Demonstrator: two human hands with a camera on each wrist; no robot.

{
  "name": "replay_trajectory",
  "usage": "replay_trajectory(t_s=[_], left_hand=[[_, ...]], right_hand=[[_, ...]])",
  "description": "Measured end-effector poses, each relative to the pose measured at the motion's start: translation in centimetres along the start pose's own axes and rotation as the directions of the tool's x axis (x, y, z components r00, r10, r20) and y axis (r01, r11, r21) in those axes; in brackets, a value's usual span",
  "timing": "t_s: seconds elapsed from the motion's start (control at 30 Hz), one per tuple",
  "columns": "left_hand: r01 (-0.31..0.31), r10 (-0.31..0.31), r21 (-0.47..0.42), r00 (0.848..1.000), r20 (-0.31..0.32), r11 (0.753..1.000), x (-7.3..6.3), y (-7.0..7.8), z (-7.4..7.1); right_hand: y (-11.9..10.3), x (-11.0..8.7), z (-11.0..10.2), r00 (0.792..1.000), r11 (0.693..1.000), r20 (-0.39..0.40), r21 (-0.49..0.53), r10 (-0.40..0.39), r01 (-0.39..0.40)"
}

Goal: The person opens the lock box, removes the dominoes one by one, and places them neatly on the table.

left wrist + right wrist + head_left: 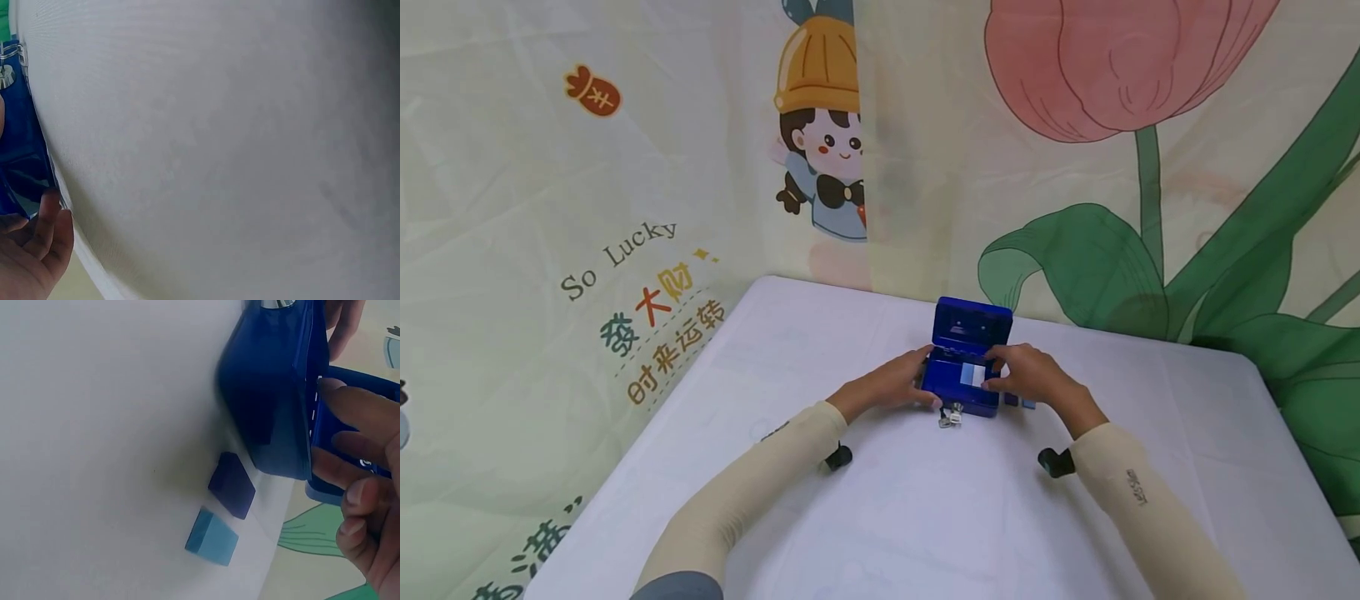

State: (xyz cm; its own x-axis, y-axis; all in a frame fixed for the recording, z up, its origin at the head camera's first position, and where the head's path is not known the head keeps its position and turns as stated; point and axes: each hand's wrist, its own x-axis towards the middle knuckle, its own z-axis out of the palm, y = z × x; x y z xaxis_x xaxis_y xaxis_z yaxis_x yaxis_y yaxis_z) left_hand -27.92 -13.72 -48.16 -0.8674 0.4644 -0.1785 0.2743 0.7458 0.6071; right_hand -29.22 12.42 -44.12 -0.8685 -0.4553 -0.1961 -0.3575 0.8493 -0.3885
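Note:
A blue metal cash box (943, 379) with its lid (972, 323) raised stands on the table. Keys (951, 415) hang at its front lock. My left hand (895, 381) grips the box's left side, thumb near the front corner and fingers near the hinge. Inside the box lies a light-blue and white patch of pieces (972, 374). My right hand (1026, 372) reaches over the right rim, thumb and index finger apart beside those pieces. In the right wrist view its fingertips (331, 387) go down past the rim; whether they pinch a piece I cannot tell.
On the table right of the box lie a dark-blue block (232, 485) and a light-blue block (212, 536). A dark wrist camera (839, 457) sits under the left forearm, another (1057, 462) by the right sleeve. A printed cloth (925, 167) hangs behind the white table (925, 517).

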Motion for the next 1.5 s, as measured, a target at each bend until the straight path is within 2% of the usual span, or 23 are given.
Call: replay_trajectory(t_s=[0.23, 0.4, 0.7, 1.13, 1.4, 1.5], left_hand=[[0.001, -0.001, 0.015, 1.000, 0.009, 1.000, 0.2, 0.0, 0.1], [-0.005, 0.004, 0.020, 1.000, 0.009, 1.000, 0.2, 0.0, 0.1], [-0.014, 0.014, 0.027, 1.000, 0.011, 1.000, 0.2, 0.0, 0.0], [-0.019, 0.018, 0.039, 1.000, 0.015, 0.999, 0.1, -0.1, -0.1], [-0.028, 0.028, 0.044, 1.000, 0.009, 0.999, 0.0, -0.2, 0.0], [-0.027, 0.026, 0.047, 1.000, 0.008, 0.999, 0.0, -0.2, 0.0]], right_hand=[[-0.5, 0.8, 0.5, 1.000, 0.992, -0.019, -0.126, 0.022, -0.024], [-0.7, 1.5, 1.0, 0.999, 0.976, -0.034, -0.216, -0.012, 0.004], [-1.5, 2.0, 1.5, 0.997, 0.957, -0.057, -0.289, -0.043, 0.025], [-2.7, 2.7, 2.5, 0.997, 0.965, -0.027, -0.255, -0.066, 0.057], [-3.2, 3.3, 2.8, 0.996, 0.986, 0.055, -0.150, -0.070, 0.077], [-3.4, 3.6, 3.0, 0.993, 0.985, 0.080, -0.141, -0.089, 0.100]])
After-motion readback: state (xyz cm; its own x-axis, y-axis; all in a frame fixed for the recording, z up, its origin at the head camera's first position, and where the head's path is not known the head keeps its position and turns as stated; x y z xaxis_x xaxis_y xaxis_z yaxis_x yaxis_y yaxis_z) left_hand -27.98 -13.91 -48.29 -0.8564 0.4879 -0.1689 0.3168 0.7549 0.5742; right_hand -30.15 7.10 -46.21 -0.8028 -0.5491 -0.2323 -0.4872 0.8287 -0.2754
